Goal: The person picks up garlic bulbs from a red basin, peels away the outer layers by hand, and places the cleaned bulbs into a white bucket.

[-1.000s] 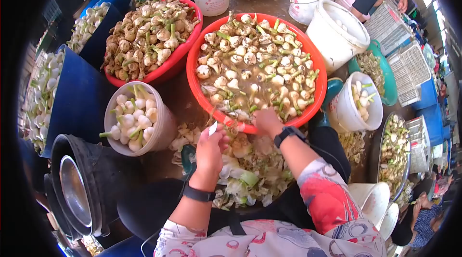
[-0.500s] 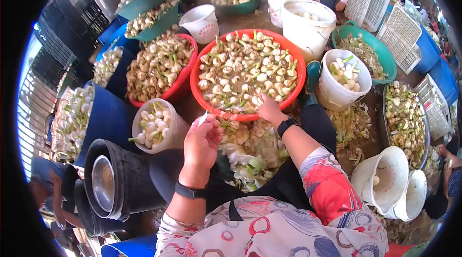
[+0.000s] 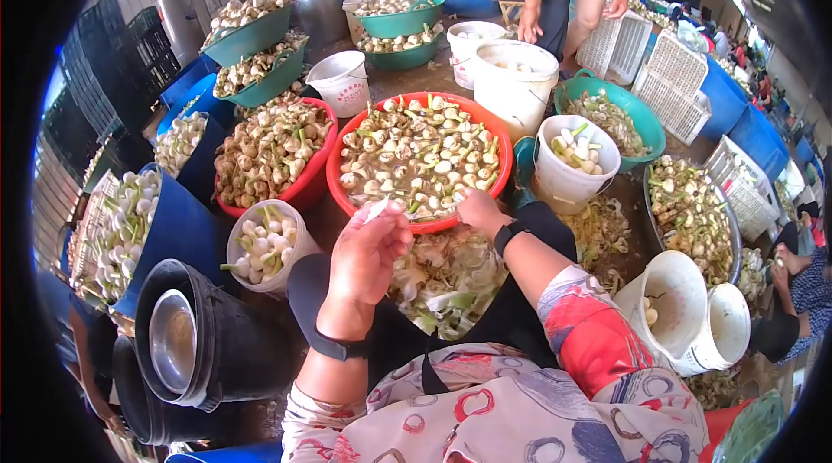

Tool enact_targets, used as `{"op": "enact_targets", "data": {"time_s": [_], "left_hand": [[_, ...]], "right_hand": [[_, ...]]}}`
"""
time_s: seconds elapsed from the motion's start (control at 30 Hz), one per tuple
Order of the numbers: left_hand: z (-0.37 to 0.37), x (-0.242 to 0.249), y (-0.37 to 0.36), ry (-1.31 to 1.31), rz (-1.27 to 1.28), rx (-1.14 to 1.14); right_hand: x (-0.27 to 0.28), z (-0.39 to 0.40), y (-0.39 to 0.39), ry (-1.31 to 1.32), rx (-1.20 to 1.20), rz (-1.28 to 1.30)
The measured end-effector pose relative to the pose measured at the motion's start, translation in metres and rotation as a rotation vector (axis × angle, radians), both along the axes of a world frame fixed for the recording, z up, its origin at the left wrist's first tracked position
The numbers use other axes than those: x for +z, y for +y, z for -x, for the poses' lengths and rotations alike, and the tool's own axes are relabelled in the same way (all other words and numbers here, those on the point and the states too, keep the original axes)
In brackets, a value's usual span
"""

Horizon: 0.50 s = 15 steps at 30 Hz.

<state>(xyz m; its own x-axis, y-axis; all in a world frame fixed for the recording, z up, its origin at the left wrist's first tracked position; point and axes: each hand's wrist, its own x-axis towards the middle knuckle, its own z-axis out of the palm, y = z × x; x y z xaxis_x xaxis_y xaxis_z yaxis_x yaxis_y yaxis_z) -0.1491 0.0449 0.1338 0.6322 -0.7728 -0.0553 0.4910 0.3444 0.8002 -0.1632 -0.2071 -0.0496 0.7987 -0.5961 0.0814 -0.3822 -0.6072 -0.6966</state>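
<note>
In the middle stands a red basin (image 3: 496, 122) of water with many garlic bulbs (image 3: 416, 147) floating in it. My left hand (image 3: 373, 246) is raised just before the basin's near rim, its thumb and forefinger pinched on a small white object, perhaps a blade or a peel. My right hand (image 3: 481, 212) reaches over the near right rim, fingertips among the bulbs; what it holds, if anything, is hidden. Below the basin, between my legs, lies a heap of garlic peelings (image 3: 446, 281). A white bucket of trimmed bulbs (image 3: 270, 246) stands left of my left hand.
Right of the basin is a white bucket (image 3: 572, 181) with bulbs. Black buckets (image 3: 234, 333) stand at lower left, empty white buckets (image 3: 672, 298) at lower right. A pink-red basin (image 3: 316, 177) of garlic is left. Another person (image 3: 589, 12) stands behind; a co-worker's arm shows at right.
The camera view has tilted up, showing more of the standing person and the background. My left hand stays raised with the white object; my right hand remains at the basin's near right rim.
</note>
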Motion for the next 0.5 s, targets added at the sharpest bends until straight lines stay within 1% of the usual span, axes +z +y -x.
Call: {"op": "enact_targets", "data": {"time_s": [0.03, 0.1, 0.13, 0.17, 0.23, 0.27, 0.3, 0.37, 0.4, 0.43, 0.47, 0.5], "left_hand": [[-0.005, -0.003, 0.007, 0.007, 0.010, -0.003], [-0.017, -0.008, 0.020, 0.036, 0.048, 0.027], [-0.026, -0.011, 0.028, 0.066, 0.121, 0.005], [-0.032, -0.012, 0.035, 0.008, 0.078, 0.054], [-0.042, -0.020, 0.041, 0.010, 0.070, 0.173], [-0.048, -0.028, 0.045, -0.001, 0.114, 0.097], [-0.044, -0.027, 0.045, 0.013, 0.115, 0.085], [-0.026, -0.011, 0.045, -0.107, 0.064, -0.042], [-0.018, -0.009, 0.046, -0.113, 0.026, -0.061], [-0.013, -0.013, 0.043, -0.129, 0.066, -0.022], [-0.013, -0.013, 0.042, -0.054, 0.051, -0.032], [-0.016, -0.012, 0.040, 0.011, 0.035, -0.045]], "right_hand": [[0.007, 0.000, 0.001, 0.007, -0.003, 0.010], [0.026, 0.001, -0.003, 0.257, 0.271, 0.442], [0.031, -0.008, 0.004, 0.096, 0.004, 0.185], [0.036, -0.014, 0.009, 0.107, -0.009, 0.195], [0.055, -0.027, 0.013, 0.066, 0.007, -0.004], [0.056, -0.034, 0.014, 0.066, 0.016, 0.018], [0.054, -0.043, 0.016, 0.067, 0.032, 0.042], [0.087, -0.041, 0.046, 0.018, 0.147, 0.134], [0.081, -0.049, 0.048, -0.065, 0.226, 0.164], [0.071, -0.061, 0.049, -0.152, 0.297, 0.198], [0.062, -0.076, 0.056, -0.217, 0.258, 0.354], [0.067, -0.085, 0.054, -0.264, 0.633, 0.753]]}}
